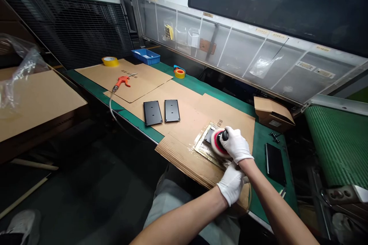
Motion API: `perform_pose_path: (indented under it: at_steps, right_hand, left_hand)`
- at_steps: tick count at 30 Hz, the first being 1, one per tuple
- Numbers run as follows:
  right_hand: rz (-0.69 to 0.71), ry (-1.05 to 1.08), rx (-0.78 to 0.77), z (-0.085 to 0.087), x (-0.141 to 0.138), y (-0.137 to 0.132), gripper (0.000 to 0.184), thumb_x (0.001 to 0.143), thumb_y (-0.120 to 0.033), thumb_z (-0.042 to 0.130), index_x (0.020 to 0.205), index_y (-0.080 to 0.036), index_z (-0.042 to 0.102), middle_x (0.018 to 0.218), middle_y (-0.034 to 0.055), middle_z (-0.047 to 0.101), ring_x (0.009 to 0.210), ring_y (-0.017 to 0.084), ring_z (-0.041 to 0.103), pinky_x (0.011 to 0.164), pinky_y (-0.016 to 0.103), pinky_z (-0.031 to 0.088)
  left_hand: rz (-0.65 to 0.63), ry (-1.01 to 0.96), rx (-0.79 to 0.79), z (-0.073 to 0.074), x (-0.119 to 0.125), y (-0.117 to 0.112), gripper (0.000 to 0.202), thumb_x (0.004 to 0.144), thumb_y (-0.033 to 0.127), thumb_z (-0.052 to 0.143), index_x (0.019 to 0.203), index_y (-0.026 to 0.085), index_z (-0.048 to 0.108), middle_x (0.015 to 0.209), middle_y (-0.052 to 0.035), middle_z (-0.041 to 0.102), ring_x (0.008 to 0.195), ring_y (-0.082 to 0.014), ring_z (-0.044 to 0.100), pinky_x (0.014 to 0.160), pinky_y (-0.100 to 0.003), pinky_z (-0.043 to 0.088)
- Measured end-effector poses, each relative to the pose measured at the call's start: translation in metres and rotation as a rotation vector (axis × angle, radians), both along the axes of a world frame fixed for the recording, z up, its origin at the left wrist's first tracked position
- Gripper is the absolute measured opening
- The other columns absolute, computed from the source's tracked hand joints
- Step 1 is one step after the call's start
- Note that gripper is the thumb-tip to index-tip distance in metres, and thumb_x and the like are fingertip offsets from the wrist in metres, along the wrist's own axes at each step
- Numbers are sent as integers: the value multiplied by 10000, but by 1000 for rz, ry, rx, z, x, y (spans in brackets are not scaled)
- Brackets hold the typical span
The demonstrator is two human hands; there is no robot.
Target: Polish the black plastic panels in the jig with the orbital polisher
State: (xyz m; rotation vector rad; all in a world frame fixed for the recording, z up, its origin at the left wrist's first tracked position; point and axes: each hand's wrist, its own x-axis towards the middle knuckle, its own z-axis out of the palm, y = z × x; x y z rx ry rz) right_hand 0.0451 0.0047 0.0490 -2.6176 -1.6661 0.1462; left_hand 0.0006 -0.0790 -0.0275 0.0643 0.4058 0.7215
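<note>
My right hand (236, 144), in a white glove, is closed on the black knob of a round tool with a red and white disc (216, 143). The disc rests on a dark plate (207, 136) that sits in a taped frame on the cardboard (189, 122). My left hand (231, 182), also gloved, is curled and pressed onto the near edge of the cardboard just below the frame. What its fingers hold, if anything, is hidden.
Two black plates (152, 112) (171, 110) lie on the cardboard to the left. Further back are an orange air gun (122, 82) with hose, yellow tape rolls (110, 61) (179, 72) and a blue tray (145, 56). A small box (273, 115) and another dark plate (275, 163) lie right.
</note>
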Motion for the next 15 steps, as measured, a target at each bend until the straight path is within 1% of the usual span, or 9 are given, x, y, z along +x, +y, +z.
perform_pose_path:
  at_steps: [2, 4, 7, 10, 13, 15]
  right_hand:
    - [19, 10, -1, 0, -1, 0, 420, 1025, -530, 534, 1376, -307, 602, 1131, 86, 595, 830, 202, 688, 753, 311, 494]
    - [36, 23, -4, -1, -2, 0, 414, 1017, -520, 555, 1368, -307, 605, 1130, 82, 595, 835, 199, 690, 739, 298, 490]
    - [27, 10, -8, -1, -4, 0, 422, 1024, -532, 536, 1372, -302, 601, 1131, 87, 591, 837, 208, 696, 738, 307, 496]
    - [29, 5, -15, 1, -5, 0, 428, 1037, -536, 513, 1385, -302, 595, 1135, 91, 590, 845, 215, 702, 754, 320, 506]
    - [29, -2, -24, 1, -5, 1, 428, 1037, -531, 512, 1391, -304, 592, 1139, 91, 590, 848, 214, 705, 749, 316, 507]
    - [27, -7, -22, 0, -5, 0, 429, 1034, -536, 514, 1387, -305, 594, 1136, 89, 590, 849, 213, 706, 737, 309, 502]
  left_hand:
    - [3, 27, -52, 5, 0, 2, 397, 769, 314, 872, 1098, 143, 732, 1008, -81, 726, 898, -195, 645, 825, -321, 517]
    - [14, 21, -117, 10, 0, 5, 358, 818, 363, 844, 1059, 122, 735, 957, -83, 710, 876, -193, 637, 840, -330, 520]
    - [21, -10, -158, 14, -1, 10, 330, 862, 370, 813, 1068, 123, 738, 933, -78, 702, 874, -190, 635, 867, -323, 525]
    - [1, -20, -167, 15, -3, 12, 315, 868, 346, 807, 1085, 129, 739, 939, -77, 707, 879, -190, 641, 859, -312, 530]
    - [13, -8, -168, 13, -3, 11, 337, 865, 368, 811, 1101, 139, 738, 937, -76, 711, 905, -201, 652, 863, -319, 539]
    - [13, -7, -164, 11, -3, 10, 328, 849, 366, 822, 1079, 148, 737, 950, -77, 716, 924, -209, 657, 877, -327, 542]
